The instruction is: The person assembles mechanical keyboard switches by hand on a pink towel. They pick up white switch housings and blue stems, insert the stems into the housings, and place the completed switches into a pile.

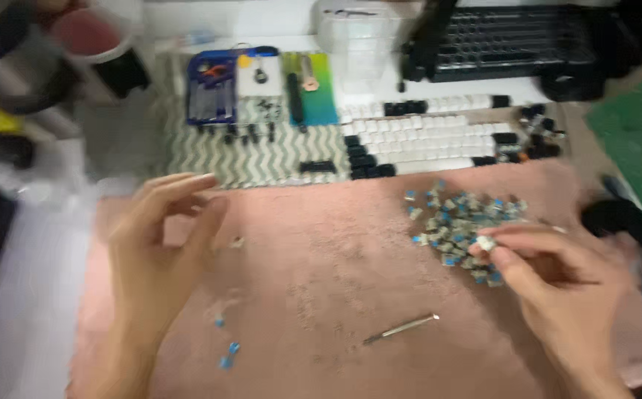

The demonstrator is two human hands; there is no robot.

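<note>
Our right hand [557, 277] pinches a switch [486, 242] from the pile [458, 222]; our left hand [162, 244] hovers, fingers [188, 181] loosely curled, empty.

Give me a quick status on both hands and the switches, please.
Left hand raised, fingers curled, empty. Right hand pinching one switch at the switch pile. Metal tool lies loose between the hands.

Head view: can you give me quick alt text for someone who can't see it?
The right hand picks a switch from a pile of blue-stemmed keyboard switches on a pink mat; the left hand is raised, fingers curled. Rows of keycaps lie beyond, a metal tool nearer.
</note>
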